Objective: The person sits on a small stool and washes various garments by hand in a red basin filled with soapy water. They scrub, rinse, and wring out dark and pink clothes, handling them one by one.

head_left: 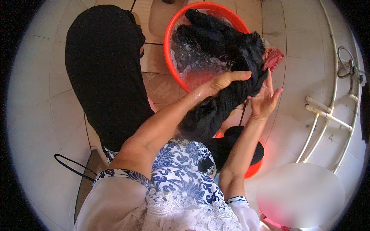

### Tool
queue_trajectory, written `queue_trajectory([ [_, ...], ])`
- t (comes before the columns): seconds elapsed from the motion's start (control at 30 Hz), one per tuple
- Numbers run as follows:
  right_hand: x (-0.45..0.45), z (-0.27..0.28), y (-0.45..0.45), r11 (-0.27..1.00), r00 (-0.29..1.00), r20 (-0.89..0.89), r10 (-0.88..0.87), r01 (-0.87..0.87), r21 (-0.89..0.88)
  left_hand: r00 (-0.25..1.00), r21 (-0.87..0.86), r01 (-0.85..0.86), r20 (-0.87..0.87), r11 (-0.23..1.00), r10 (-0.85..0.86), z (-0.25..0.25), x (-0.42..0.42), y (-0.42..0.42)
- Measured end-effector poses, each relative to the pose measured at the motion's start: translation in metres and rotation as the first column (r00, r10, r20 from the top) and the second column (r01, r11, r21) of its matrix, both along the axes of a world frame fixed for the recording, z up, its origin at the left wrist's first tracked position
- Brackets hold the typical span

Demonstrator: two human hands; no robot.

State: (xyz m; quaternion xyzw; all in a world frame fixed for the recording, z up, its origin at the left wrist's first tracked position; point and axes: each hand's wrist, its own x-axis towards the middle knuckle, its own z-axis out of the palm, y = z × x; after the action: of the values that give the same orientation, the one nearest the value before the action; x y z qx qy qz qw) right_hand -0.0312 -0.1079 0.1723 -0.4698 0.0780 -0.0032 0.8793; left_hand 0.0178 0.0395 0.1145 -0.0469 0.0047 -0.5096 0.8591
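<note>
A wet black garment [228, 98] stretches from the red-orange basin [167, 55] up towards my lap. My left hand [221, 82] grips it near the middle, thumb on top and the other fingers hidden beneath the cloth. Against its right edge lies my right hand [261, 99], palm showing, with thumb and forefinger spread; cloth covers its remaining fingers. More of the black fabric lies in the basin's sudsy water [199, 60].
At left rises my black-clad leg [105, 75]. Reddish-pink cloth [273, 59] lies at the basin's right side. A second red-orange container [254, 170] stands under my right arm, partly behind black fabric. Pipes [332, 114] run along the tiled right wall. A blurred oval hides the lower right.
</note>
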Motion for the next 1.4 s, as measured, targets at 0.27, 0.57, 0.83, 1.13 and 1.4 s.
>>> queue_trajectory([
  [0.27,-0.027,-0.068,0.034,0.903,0.938,-0.107,-0.329,0.346,0.254,0.382,0.358,-0.919,0.912,0.166,0.150,-0.017,-0.028,-0.063],
  [0.57,0.056,-0.033,-0.036,0.916,0.935,-0.353,-0.036,-0.110,-0.386,0.992,0.034,0.126,-0.011,0.991,-0.126,-0.039,-0.022,-0.026],
  [0.83,0.064,-0.059,-0.018,0.219,0.880,-0.443,-0.175,-0.403,-0.888,0.934,0.494,-0.237,0.353,0.836,0.057,-0.042,-0.020,-0.017],
  [1.13,0.022,-0.025,-0.029,0.998,0.993,0.105,-0.046,0.050,-0.041,0.996,-0.140,0.083,-0.034,0.987,-0.088,-0.012,-0.025,-0.024],
  [1.4,0.031,-0.005,-0.028,0.966,0.981,0.027,0.190,-0.181,-0.185,0.879,-0.218,0.373,-0.227,0.902,-0.419,0.026,-0.036,0.001],
])
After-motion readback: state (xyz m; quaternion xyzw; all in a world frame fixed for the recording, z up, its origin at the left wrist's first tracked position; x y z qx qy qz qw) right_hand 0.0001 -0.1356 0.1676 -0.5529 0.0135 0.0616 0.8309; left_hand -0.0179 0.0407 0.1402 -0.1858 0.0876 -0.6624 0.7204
